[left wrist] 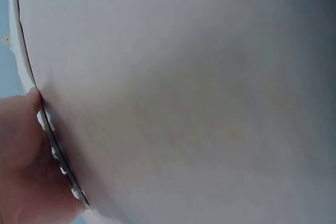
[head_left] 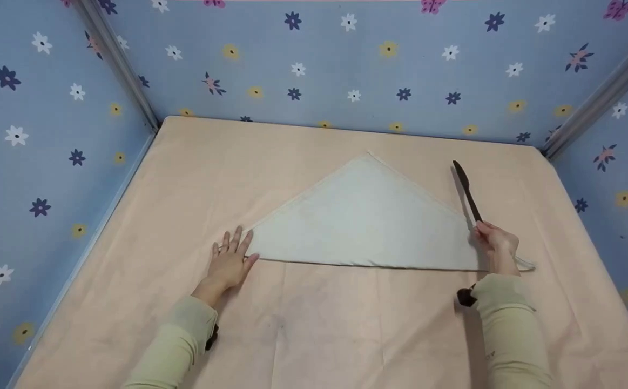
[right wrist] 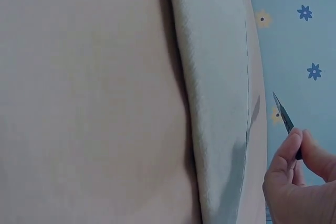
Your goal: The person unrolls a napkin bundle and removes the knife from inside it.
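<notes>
A pale, whitish cloth [head_left: 357,216] lies folded into a triangle, its point toward the back and its long folded edge toward me. On its left corner my left hand [head_left: 230,265] rests flat with fingers spread; the left wrist view shows that hand [left wrist: 31,166] along the cloth's edge. Above the right part of the cloth, my right hand [head_left: 497,243] pinches a dark table knife [head_left: 465,183] by its handle, blade pointing away. The right wrist view shows the knife [right wrist: 284,116] between thumb and fingers, raised off the cloth and casting a shadow.
A peach-coloured cover [head_left: 319,324] spreads over the table. Blue flowered panels [head_left: 346,65] stand at the back and both sides, with grey metal posts [head_left: 125,65] at the corners. Dark wrist devices [head_left: 466,296] show near the sleeves.
</notes>
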The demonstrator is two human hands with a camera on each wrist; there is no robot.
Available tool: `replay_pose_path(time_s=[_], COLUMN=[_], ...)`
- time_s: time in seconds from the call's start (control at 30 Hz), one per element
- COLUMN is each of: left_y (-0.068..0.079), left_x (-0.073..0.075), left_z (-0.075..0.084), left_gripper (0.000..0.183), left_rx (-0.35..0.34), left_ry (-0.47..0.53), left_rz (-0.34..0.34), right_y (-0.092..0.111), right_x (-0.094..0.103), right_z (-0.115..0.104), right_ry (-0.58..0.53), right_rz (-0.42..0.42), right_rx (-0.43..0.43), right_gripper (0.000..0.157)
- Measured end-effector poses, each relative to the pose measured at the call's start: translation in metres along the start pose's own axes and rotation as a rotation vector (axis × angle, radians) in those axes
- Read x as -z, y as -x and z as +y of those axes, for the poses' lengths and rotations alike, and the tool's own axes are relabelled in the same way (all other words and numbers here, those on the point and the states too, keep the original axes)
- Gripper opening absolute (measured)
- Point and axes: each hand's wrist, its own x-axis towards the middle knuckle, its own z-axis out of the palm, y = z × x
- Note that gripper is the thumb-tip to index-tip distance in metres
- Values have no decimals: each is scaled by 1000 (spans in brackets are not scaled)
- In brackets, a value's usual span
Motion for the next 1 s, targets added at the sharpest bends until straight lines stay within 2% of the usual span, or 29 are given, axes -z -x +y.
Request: replay_pose_path(time_s=[0.47, 0.7, 1.0], left_y=[-1, -1, 0], left_x=[-1, -1, -1], left_z=[-1, 1, -2], left_gripper=[61, 61, 61], left_rx=[4, 10, -3], left_ry=[5, 1, 29], left_rz=[16, 10, 18], right_y=[-11, -15, -24], right_x=[-42, -55, -68], right_z=[-4, -7, -8], right_ry=[-39, -51, -149], right_rz=[49, 59, 97], right_rx=[11, -11, -51], right_gripper=[17, 10, 15])
